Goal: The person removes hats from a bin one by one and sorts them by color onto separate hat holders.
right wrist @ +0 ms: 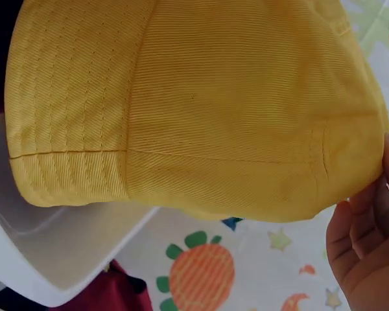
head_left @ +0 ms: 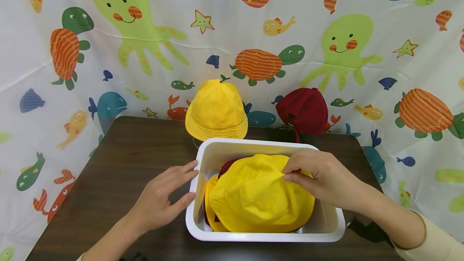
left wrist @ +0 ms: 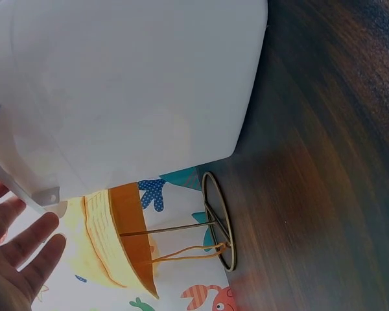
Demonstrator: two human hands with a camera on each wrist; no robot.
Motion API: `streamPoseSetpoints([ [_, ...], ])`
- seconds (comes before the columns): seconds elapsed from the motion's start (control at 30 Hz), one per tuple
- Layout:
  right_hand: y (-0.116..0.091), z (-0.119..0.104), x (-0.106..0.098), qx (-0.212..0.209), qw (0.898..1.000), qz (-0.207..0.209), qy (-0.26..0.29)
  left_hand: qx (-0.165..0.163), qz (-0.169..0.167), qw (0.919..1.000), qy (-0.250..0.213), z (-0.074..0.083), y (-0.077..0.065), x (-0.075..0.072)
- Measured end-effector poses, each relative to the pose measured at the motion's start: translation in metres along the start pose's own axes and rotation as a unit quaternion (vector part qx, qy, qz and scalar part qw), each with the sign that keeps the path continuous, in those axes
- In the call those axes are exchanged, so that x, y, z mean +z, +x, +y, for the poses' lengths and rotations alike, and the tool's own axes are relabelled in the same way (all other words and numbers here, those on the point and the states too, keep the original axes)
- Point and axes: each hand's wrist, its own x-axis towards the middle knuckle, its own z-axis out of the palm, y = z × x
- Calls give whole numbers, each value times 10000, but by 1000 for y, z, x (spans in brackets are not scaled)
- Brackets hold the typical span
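A yellow bucket hat (head_left: pixel 257 192) lies over other hats in a white plastic tub (head_left: pixel 264 237). My right hand (head_left: pixel 319 176) pinches the hat's crown between thumb and fingers. In the right wrist view the fabric of the yellow hat (right wrist: pixel 233 110) spreads from those fingers, its stitched brim over the tub's edge. Fingers of my left hand (head_left: pixel 163 192) rest straight against the tub's left rim. The left wrist view has that hand (left wrist: pixel 19 253) beside the tub's outer wall (left wrist: pixel 136 84). Beneath the yellow hat, a dark red hat (head_left: pixel 227 166) peeks out; the rest of the pile is hidden.
Behind the tub, another yellow hat (head_left: pixel 217 112) sits on a wire stand (left wrist: pixel 219 223). A dark red cap (head_left: pixel 304 110) stands to its right. The dark wooden table (head_left: pixel 145 144) backs onto a curtain (head_left: pixel 159 3) printed with sea animals.
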Motion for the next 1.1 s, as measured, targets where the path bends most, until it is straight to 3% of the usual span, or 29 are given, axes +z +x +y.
streamPoseSetpoints([
  [0.67,11,-13,-33,-196,9986,473,-123,-193,-68,9998,-43,2,-2,0],
  [1.1,24,-23,-50,-540,9954,695,-369,-112,24,9998,-139,1,-2,2],
])
